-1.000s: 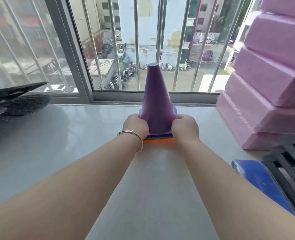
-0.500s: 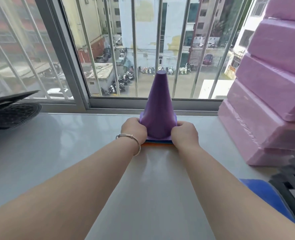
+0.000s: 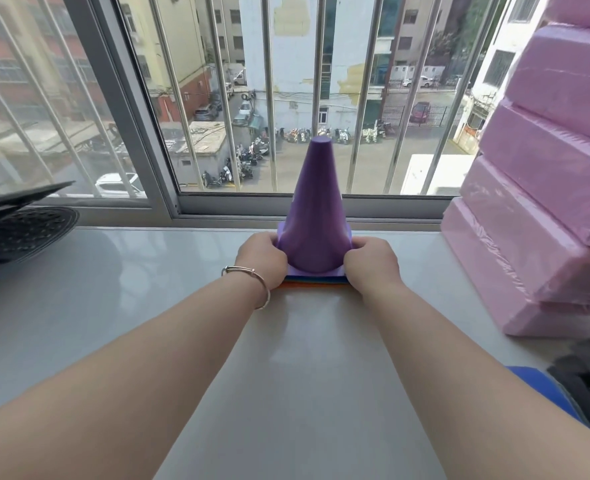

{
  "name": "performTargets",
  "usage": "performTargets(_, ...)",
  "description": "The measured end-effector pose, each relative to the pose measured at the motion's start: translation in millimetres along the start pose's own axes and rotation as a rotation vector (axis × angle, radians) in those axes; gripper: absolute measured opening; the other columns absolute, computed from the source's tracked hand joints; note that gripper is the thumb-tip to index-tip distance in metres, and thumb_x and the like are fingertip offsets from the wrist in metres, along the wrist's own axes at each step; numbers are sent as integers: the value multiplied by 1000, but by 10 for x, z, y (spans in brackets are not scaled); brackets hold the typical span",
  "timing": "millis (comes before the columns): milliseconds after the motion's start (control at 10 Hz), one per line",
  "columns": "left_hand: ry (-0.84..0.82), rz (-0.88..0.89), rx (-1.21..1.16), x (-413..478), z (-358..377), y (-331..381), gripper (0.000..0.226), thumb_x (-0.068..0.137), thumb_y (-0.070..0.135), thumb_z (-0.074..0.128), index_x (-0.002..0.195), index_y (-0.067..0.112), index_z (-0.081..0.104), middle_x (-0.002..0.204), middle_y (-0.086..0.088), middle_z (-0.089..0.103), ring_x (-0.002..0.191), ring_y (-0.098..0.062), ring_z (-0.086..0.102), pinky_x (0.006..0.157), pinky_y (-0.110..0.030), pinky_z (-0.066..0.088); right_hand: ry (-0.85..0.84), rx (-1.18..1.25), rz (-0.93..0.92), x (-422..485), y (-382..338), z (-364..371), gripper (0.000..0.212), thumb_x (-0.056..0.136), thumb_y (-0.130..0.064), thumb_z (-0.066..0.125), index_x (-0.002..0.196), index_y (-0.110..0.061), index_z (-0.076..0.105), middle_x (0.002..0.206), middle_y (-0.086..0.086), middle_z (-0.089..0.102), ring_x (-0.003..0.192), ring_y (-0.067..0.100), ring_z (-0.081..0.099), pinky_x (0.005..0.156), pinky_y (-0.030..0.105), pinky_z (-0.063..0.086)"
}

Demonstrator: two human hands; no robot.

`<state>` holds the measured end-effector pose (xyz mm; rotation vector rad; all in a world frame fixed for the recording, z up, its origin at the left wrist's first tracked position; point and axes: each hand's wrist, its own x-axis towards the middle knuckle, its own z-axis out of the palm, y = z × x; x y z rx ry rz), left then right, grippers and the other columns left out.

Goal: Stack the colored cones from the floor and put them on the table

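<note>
A stack of cones (image 3: pixel 314 216) stands upright on the pale grey table (image 3: pixel 148 306), close to the window sill. The purple cone is on top; only the blue, green and orange base edges of the lower cones show beneath it. My left hand (image 3: pixel 262 259), with a thin bracelet at the wrist, grips the stack's base on its left side. My right hand (image 3: pixel 371 261) grips the base on its right side. Both sets of fingers wrap the base edges.
Stacked pink foam blocks (image 3: pixel 542 202) rise at the right of the table. A dark laptop and round mesh object (image 3: pixel 20 226) sit at the left edge. A blue item (image 3: pixel 542 389) and black slatted crate (image 3: pixel 587 379) lie at lower right. Window bars (image 3: pixel 269 91) stand behind the cones.
The stack and both hands sit a little lower in the view than before; the camera has tilted up. The grip on the base is unchanged.
</note>
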<state>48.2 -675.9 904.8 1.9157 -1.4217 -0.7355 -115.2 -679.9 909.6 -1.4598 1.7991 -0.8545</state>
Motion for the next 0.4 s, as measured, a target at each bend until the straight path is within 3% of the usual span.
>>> performTargets(100,16,67,11,-16,9,-50,35,81,0,39,98,11,69,97,-17,70,92,-37,60,81,-37,50,3,-30,-31,-23,10,-18,24,65,9,37,61,-15,40,58,1,32,57,21,24,48,32,17)
performTargets(300,36,159,104,-93,-33,-78,30,90,7,40,104,10,66,98,-15,68,94,-36,58,80,-36,47,17,-131,-88,-80,43,-30,24,73,7,38,66,-13,50,61,3,41,62,23,33,48,31,23)
performTargets(400,74,137,159,-113,-63,-37,27,93,16,43,110,7,61,109,-18,66,105,-38,56,87,-39,47,83,-184,-80,-76,45,-28,22,84,-1,40,84,-11,59,83,11,57,81,31,47,55,31,34)
